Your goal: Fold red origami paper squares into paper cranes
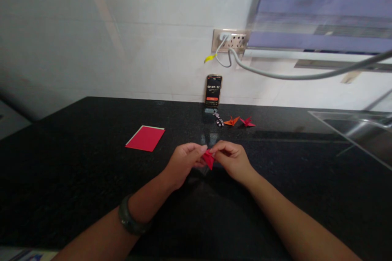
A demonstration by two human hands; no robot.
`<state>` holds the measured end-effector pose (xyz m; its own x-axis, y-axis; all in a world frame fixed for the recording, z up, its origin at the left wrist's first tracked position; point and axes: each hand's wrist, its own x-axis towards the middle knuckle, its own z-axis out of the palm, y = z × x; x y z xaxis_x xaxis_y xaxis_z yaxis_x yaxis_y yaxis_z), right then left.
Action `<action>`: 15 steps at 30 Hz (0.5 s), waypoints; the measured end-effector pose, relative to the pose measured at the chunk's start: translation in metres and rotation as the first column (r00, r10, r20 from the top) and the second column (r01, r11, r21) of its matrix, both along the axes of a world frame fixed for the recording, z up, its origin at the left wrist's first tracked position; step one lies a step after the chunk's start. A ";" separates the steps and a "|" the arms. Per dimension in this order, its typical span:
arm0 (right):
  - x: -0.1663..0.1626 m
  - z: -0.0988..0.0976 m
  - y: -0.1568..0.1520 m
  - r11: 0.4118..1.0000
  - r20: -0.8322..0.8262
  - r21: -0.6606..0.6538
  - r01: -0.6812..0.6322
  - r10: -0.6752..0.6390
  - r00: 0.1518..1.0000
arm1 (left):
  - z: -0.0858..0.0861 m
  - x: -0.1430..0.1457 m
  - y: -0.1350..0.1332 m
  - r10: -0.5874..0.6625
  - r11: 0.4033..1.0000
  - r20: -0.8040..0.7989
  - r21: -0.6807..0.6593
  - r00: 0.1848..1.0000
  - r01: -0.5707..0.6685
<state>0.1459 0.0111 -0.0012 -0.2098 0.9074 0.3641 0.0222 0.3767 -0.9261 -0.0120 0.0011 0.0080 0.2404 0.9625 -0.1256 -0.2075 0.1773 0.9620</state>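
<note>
Both my hands meet over the middle of the black stone counter (76,163). My left hand (183,162) and my right hand (232,159) each pinch a small folded red paper piece (209,158) held between them just above the counter. Their fingers are closed on its edges. A dark band sits on my left wrist. A stack of flat red paper sheets (145,138) lies to the left of my hands. Behind my hands lie an orange folded paper crane (232,121), a red folded paper crane (247,122) and a dark patterned one (219,119).
A phone (213,90) showing a timer leans upright against the white wall at the back. Above it is a wall socket (230,40) with a white plug and a grey cable running right. A steel sink (355,128) is set in the counter at right.
</note>
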 end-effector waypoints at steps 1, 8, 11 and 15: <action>0.000 0.001 -0.001 0.998 0.048 0.062 -0.007 0.004 0.999 | 0.000 0.000 0.000 0.005 1.000 -0.048 0.017 0.999 -0.004; -0.003 0.004 -0.004 1.000 0.083 -0.004 -0.013 0.013 0.996 | -0.001 0.000 0.002 0.141 0.976 -0.184 0.191 0.973 -0.105; -0.004 0.003 -0.002 0.994 0.090 -0.107 -0.004 0.014 0.996 | -0.001 0.000 0.002 0.167 0.958 -0.237 0.269 0.957 -0.100; -0.003 0.003 -0.001 0.994 0.184 -0.105 -0.007 0.027 0.982 | 0.002 -0.001 0.000 0.206 0.928 -0.362 0.368 0.909 -0.063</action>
